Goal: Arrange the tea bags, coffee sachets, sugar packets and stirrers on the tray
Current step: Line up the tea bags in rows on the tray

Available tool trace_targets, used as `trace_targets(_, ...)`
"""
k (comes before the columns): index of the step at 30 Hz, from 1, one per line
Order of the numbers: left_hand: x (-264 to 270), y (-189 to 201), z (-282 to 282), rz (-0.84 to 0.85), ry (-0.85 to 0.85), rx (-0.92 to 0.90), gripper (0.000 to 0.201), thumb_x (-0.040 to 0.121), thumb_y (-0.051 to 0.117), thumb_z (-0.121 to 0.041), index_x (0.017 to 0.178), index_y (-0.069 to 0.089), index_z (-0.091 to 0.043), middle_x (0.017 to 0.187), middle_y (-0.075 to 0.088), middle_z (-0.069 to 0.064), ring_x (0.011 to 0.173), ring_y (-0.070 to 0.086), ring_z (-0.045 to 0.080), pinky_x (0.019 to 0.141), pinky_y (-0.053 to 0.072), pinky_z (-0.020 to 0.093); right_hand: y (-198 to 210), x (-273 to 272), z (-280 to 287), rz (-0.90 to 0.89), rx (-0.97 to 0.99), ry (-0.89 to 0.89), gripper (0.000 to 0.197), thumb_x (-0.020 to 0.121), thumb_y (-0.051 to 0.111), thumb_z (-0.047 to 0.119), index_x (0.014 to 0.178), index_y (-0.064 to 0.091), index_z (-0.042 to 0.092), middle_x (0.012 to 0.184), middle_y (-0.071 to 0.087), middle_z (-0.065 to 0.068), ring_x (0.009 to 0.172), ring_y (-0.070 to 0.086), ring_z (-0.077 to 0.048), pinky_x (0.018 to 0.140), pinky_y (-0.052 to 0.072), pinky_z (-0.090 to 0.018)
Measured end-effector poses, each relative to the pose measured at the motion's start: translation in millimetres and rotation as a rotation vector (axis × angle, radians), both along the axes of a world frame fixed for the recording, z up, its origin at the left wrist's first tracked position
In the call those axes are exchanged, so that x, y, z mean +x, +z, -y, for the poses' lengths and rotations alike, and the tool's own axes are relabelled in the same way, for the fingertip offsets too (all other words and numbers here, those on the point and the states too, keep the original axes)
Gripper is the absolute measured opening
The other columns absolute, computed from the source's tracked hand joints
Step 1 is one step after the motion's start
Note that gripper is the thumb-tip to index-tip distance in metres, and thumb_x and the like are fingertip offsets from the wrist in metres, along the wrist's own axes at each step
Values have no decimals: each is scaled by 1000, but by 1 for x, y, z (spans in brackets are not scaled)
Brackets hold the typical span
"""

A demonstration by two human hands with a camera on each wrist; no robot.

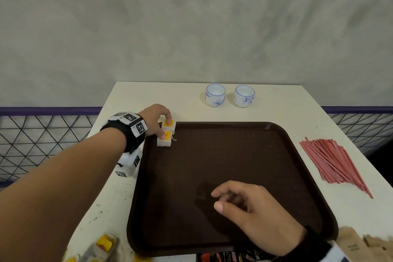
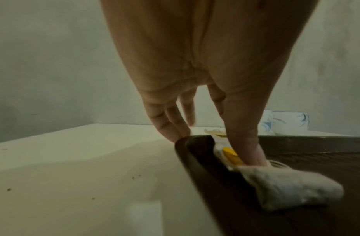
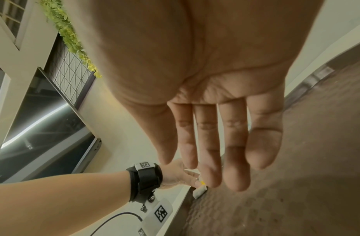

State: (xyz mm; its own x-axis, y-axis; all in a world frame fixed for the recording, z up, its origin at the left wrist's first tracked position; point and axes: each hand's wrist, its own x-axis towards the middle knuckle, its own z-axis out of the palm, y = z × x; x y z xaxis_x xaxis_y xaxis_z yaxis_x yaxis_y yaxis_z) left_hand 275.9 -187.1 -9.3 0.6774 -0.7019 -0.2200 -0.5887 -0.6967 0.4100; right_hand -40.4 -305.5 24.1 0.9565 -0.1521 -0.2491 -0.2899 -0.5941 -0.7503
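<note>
A dark brown tray (image 1: 234,155) lies in the middle of the white table. Two tea bags with yellow tags sit in its far left corner, the far tea bag (image 1: 171,127) and the near tea bag (image 1: 163,143). My left hand (image 1: 167,130) reaches over that corner. Its index finger rests on the far bag and its thumb (image 2: 245,140) presses the near tea bag's yellow tag (image 2: 231,155). The other fingers touch the tray rim (image 2: 195,159). My right hand (image 1: 217,200) hovers empty over the tray's front, and in the right wrist view its fingers (image 3: 235,159) hang straight.
A heap of red stirrers (image 1: 333,161) lies right of the tray. Two blue-patterned white cups (image 1: 215,94) (image 1: 244,95) stand at the back. Loose tea bags (image 1: 102,247) lie at the front left, dark coffee sachets (image 1: 229,257) at the front edge, brown sugar packets (image 1: 361,244) at the front right.
</note>
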Motion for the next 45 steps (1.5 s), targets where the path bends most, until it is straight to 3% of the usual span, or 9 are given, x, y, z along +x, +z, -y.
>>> trace_targets(4,0,-4,2,25,-38,56,33,64,83,-7,88,62,-17,112,49,0,97,49,18,79,38,26,-2,5,2,-10,2,12,13,90,61,39,102,63,41,94,66,13,86,60,2,71,42,-14)
trace_targets(11,5,-3,-8,62,37,16,28,65,84,-12,85,64,-16,103,53,-2,97,51,18,83,43,31,-7,61,-2,-94,-132,28,8,86,64,39,92,61,34,86,63,11,77,58,-2,76,46,-21)
trace_targets(16,5,9,-5,-14,66,-263,30,76,74,-7,95,55,-20,103,59,-2,83,58,20,77,43,28,-23,144,-11,-185,-326,-67,39,86,61,46,109,62,15,115,65,-7,108,61,-27,90,48,-31)
trace_targets(22,7,6,12,5,-2,-125,37,75,68,-1,106,56,-20,90,66,-3,81,56,15,73,44,26,-41,209,-37,-165,-351,-181,53,85,64,46,121,53,9,128,51,-13,116,53,-33,88,48,-39)
trace_targets(25,10,1,10,76,-8,-44,44,76,73,-13,115,53,-18,103,57,-2,82,50,15,74,39,25,-48,222,-48,-163,-287,-215,55,82,71,34,125,50,7,129,48,-14,120,50,-33,92,47,-39)
trace_targets(29,13,-4,9,61,-4,-13,45,75,74,-15,116,56,-20,112,59,-2,84,50,14,76,41,25,-54,231,-47,-178,-216,-231,33,79,71,24,106,64,6,114,65,-14,105,62,-32,84,55,-38)
trace_targets(36,19,0,-3,63,33,-31,43,63,85,-16,99,61,-18,84,54,-7,80,52,16,61,37,25,-55,225,-34,-92,-71,-354,10,82,68,12,92,66,12,108,65,-8,97,64,-26,86,53,-31)
trace_targets(40,20,-1,-6,22,10,-39,46,64,83,-9,104,62,-15,90,57,-3,71,49,12,57,36,19,-59,225,-27,-4,62,-473,29,81,69,8,65,49,23,90,62,-3,83,59,-18,76,50,-26)
trace_targets(45,24,-2,-8,-11,61,-121,34,72,75,-4,103,65,-16,90,60,-2,78,52,15,73,41,26,-62,238,-32,51,144,-509,30,75,73,5,64,51,22,88,68,-10,88,69,-31,80,58,-45)
